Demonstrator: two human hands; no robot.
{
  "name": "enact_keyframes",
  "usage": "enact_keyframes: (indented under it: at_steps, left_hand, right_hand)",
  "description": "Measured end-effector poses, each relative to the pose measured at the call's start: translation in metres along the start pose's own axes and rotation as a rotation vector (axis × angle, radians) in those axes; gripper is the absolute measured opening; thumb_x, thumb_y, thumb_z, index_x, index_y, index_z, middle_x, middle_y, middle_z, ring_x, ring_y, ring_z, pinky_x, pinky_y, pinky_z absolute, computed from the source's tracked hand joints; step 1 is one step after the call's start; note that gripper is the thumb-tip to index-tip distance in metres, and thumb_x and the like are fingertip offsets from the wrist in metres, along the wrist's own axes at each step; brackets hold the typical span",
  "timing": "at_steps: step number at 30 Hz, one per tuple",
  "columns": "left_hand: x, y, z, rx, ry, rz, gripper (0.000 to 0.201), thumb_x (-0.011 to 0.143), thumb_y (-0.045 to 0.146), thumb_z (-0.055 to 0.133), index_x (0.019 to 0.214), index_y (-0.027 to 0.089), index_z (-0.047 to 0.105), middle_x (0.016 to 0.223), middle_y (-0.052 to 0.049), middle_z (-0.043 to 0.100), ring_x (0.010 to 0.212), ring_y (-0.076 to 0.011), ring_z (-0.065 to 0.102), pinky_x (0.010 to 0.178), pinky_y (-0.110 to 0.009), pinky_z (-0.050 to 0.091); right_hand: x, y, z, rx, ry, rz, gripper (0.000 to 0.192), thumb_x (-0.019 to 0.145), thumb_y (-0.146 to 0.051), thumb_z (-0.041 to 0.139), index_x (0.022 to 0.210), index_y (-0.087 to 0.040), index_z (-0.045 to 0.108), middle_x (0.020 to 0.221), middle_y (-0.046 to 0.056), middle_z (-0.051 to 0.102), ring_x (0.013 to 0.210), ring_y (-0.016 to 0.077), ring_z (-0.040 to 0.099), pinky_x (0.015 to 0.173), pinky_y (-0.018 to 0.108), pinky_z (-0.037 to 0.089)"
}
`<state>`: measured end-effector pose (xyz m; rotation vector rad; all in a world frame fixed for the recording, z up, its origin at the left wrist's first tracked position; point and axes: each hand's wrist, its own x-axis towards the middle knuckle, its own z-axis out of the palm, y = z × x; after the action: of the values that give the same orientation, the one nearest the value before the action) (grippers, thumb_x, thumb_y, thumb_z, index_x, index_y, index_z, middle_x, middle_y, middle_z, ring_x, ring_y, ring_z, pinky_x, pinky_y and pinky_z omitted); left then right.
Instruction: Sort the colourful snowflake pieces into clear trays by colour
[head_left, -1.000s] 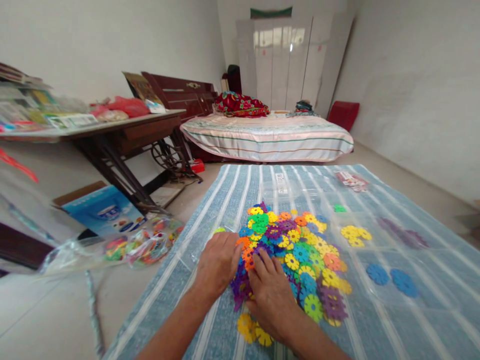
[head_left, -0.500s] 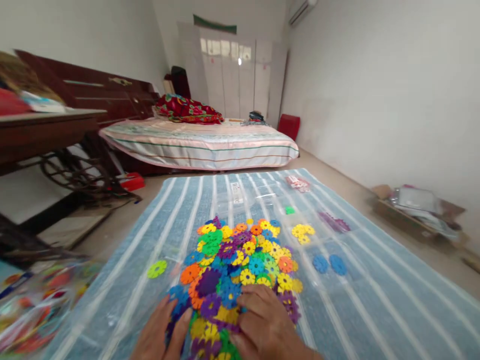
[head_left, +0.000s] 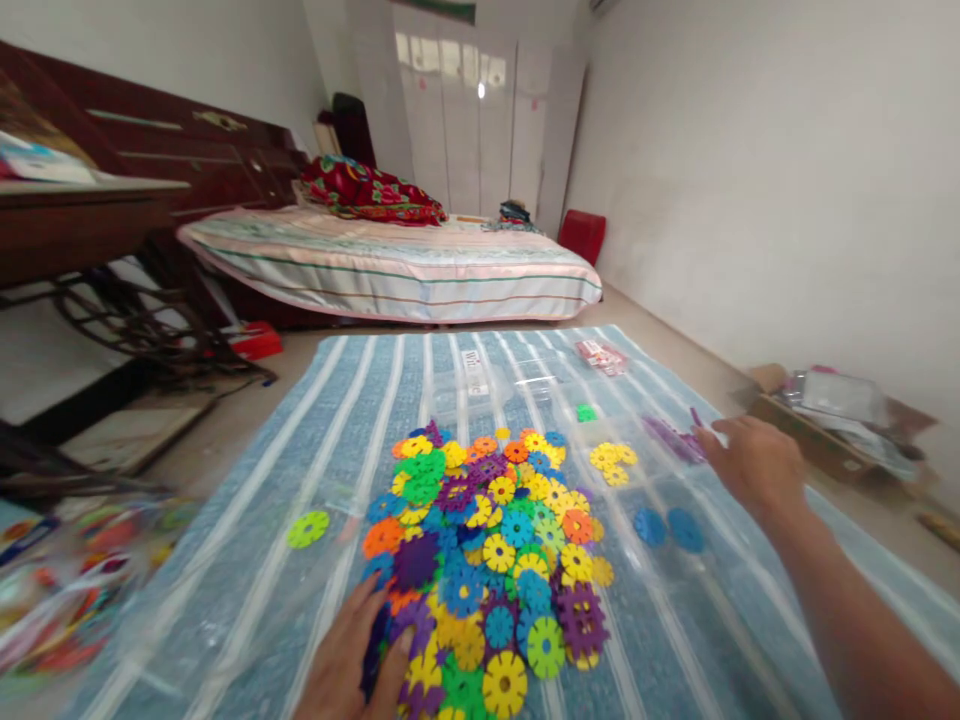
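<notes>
We're kneeling over a blue striped mat (head_left: 360,400) w/ a clear plastic sheet on top, spread across the floor. Beyond it: a bed (head_left: 390,270) w/ striped cover and a red blanket (head_left: 367,195), white wardrobe (head_left: 465,120) at the back, dark wood table (head_left: 75,220) on the left, cardboard box (head_left: 832,420) by the right wall.

Biggest thing on the mat is the mixed pile of snowflake discs (head_left: 487,550), all colours jumbled, centre-front. Around it sit small single-colour groups: yellow discs (head_left: 611,460) just right of the pile's far edge, purple discs (head_left: 667,438) further right, two blue discs (head_left: 669,528) nearer us, one green disc (head_left: 585,412) up top, one lime disc (head_left: 309,528) alone on the left. A small red packet (head_left: 600,355) lies near the mat's far right edge.

Our left hand (head_left: 352,665) rests flat on the near-left edge of the pile, fingers spread over purple and blue pieces, pressing rather than pinching; nothing held that we can see. Our right hand (head_left: 754,465) is out to the right, fingertips touching the purple group, a purple piece at the fingertips; can't tell if it's gripped or just touched.

Progress, as we judge it: sorting by colour is only started. A few pieces per colour are set apart, approx. the whole pile remains mixed. Orange has no group of its own yet, green and lime have one piece each.
</notes>
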<state>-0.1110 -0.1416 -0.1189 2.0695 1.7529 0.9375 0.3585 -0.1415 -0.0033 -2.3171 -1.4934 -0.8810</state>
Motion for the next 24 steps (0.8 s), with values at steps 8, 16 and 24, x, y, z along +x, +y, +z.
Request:
enact_keyframes:
  at_steps: [8,16,24]
  left_hand:
    - [-0.013,0.035,-0.015,-0.056,0.004,-0.160,0.043,0.083,0.035,0.048,0.123,0.022,0.053,0.128,-0.007,0.059,0.117,-0.0228,0.056,0.101,-0.042,0.045]
    - [-0.019,0.035,-0.019,-0.193,0.034,-0.219,0.042,0.081,0.033,0.053,0.120,0.020,0.055,0.122,-0.008,0.062,0.113,-0.0230,0.059,0.102,-0.042,0.045]
    - [-0.018,0.037,-0.023,-0.455,0.018,-0.358,0.046,0.080,0.038,0.053,0.123,0.022,0.053,0.128,-0.007,0.060,0.116,-0.0224,0.057,0.105,-0.039,0.042]
  right_hand:
    - [-0.073,-0.134,-0.040,0.799,-0.024,-0.425,0.021,0.090,-0.034,0.048,0.088,-0.022,0.065,0.091,0.007,0.069,0.089,0.0203,0.064,0.082,0.039,0.053]
    - [-0.115,-0.249,-0.075,0.993,-0.277,-0.723,0.012,0.084,-0.016,0.055,0.092,-0.018,0.063,0.110,0.011,0.062,0.117,0.0257,0.050,0.097,0.044,0.046]
    - [-0.135,-0.270,-0.074,0.990,-0.299,-0.783,0.035,0.083,-0.022,0.054,0.118,-0.015,0.055,0.122,0.013,0.057,0.128,0.0279,0.037,0.106,0.048,0.033]
